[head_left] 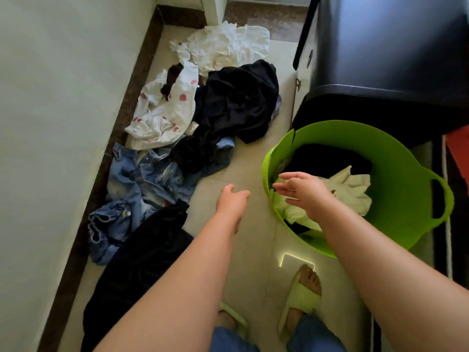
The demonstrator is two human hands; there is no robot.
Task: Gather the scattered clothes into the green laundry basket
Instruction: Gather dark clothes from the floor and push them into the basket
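The green laundry basket (396,199) stands on the floor at the right, holding a black garment (327,158) and a white one (352,189). My right hand (302,191) hovers over the basket's near rim, fingers apart, holding nothing. My left hand (232,201) hangs above bare floor, empty and loosely spread. Clothes lie scattered along the left wall: a white heap (228,47) at the back, a white piece with pink spots (165,115), a big black garment (238,102), blue jeans (144,174), a frilled denim piece (109,229) and a dark garment (142,262) nearest me.
A white wall with a dark skirting (106,158) bounds the left side. A tall black appliance (385,59) stands behind the basket at the right. My feet in pale slippers (302,298) are at the bottom. Bare tile runs between the clothes and the basket.
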